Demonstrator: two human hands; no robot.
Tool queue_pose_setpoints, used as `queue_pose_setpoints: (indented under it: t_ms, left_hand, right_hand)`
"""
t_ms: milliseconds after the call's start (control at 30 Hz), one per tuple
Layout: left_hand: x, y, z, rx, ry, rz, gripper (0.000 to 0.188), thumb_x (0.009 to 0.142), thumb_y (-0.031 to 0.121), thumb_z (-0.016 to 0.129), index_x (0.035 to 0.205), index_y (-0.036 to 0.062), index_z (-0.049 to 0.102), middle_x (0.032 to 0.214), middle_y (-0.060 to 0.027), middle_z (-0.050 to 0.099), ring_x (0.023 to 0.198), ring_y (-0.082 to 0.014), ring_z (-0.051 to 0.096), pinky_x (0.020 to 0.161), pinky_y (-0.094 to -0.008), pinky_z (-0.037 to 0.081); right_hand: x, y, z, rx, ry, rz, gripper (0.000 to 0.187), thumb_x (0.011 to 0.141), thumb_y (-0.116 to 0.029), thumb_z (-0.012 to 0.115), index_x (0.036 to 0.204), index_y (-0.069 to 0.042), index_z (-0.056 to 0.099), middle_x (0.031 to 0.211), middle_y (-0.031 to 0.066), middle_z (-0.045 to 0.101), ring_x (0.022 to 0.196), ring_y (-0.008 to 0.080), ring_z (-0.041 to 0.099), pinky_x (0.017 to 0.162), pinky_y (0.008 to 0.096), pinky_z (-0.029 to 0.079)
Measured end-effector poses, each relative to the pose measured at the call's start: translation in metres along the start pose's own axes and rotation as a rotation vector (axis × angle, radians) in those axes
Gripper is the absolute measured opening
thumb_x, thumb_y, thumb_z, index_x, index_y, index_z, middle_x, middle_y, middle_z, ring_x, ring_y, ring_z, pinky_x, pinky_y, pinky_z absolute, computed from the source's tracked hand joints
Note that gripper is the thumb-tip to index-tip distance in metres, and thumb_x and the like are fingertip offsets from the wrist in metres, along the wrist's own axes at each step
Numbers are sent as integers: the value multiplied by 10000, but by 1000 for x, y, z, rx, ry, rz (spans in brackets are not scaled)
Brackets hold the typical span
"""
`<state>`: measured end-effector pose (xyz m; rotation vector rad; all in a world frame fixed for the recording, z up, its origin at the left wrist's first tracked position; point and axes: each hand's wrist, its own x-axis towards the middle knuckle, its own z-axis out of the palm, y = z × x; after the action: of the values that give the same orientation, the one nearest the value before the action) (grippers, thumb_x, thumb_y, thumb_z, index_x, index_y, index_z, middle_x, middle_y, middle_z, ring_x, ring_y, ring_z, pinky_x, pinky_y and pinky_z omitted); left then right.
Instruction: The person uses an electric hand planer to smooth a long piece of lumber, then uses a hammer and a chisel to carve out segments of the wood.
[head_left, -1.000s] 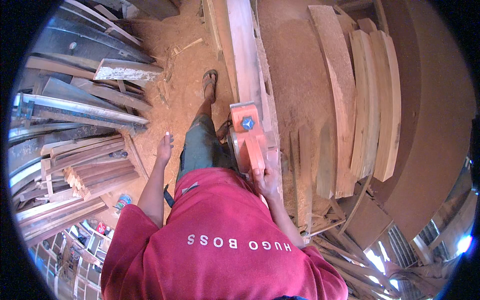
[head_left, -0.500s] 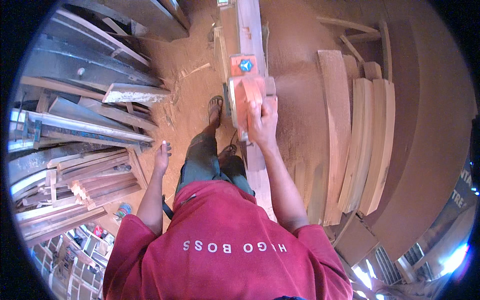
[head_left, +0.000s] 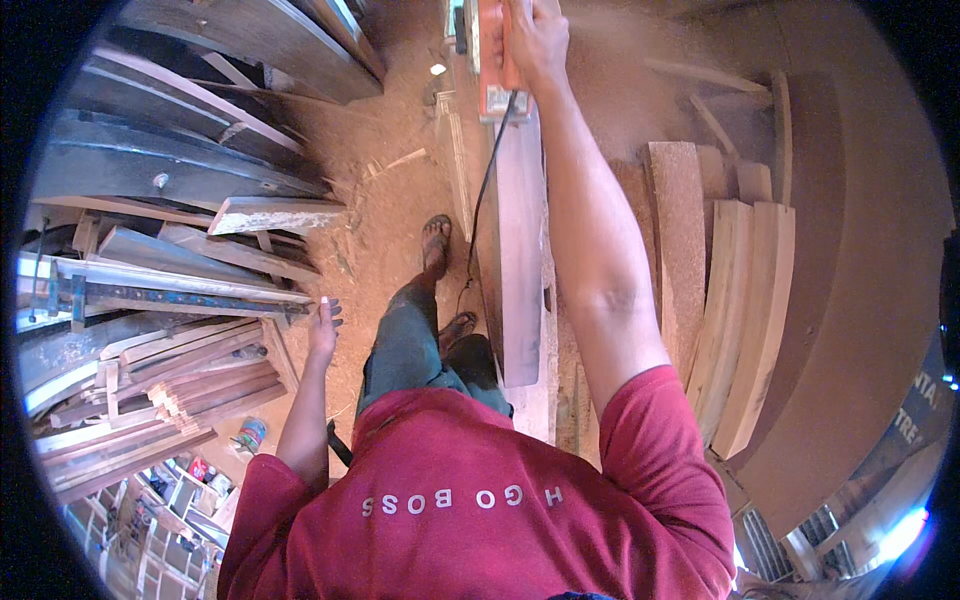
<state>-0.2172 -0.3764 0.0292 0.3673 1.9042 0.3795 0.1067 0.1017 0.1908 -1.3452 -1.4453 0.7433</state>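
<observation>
My right hand [head_left: 540, 48] is wrapped round the handle of an orange electric planer [head_left: 494, 62]. The planer rests on a long, pale wooden beam [head_left: 518, 250] that runs lengthwise ahead of me, and sits at the beam's far part, near the upper edge of the view. From its rear a black cord [head_left: 487, 182] trails down beside the beam toward my feet. My left hand [head_left: 323, 326] hangs low at my left side with the fingers apart and nothing in it, beside the stacked timber.
Stacked boards [head_left: 200, 180] and a bundle of thin strips [head_left: 215, 378] fill the left side. Thick planks [head_left: 722, 320] lie on the right. A small tin [head_left: 250, 433] stands by the strips. Sawdust and shavings cover the floor [head_left: 375, 190].
My right hand has pushed the planer forward along the beam, away from me, and the arm is now stretched out. My left hand has stayed low at my side.
</observation>
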Motion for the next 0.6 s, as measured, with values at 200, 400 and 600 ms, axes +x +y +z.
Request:
queue_pose_setpoints:
  t_ms: [200,400,600]
  left_hand:
    - [-16,-34,2,25,2,-1,758,995,663,324,1345,32,556,1232,-158,658,1001,-261,661,758,-354,491]
    - [-31,-89,9,59,-52,43,781,987,673,339,1347,14,556,1260,-182,643,1053,-289,653,806,-363,493]
    - [-53,-123,37,145,-142,100,810,983,686,317,1393,17,515,1336,-211,599,1133,-339,625,883,-440,488]
  right_hand:
    - [-48,-17,-30,-40,-16,18,421,1015,-425,497,1072,-50,681,961,173,648,883,295,659,782,391,508]
    - [-270,-45,-114,-124,-128,295,522,959,-466,594,806,29,654,637,179,566,627,135,496,571,380,449]
    - [-548,-97,-226,-150,-254,606,435,926,-406,614,1012,18,663,768,203,654,718,298,647,638,415,504]
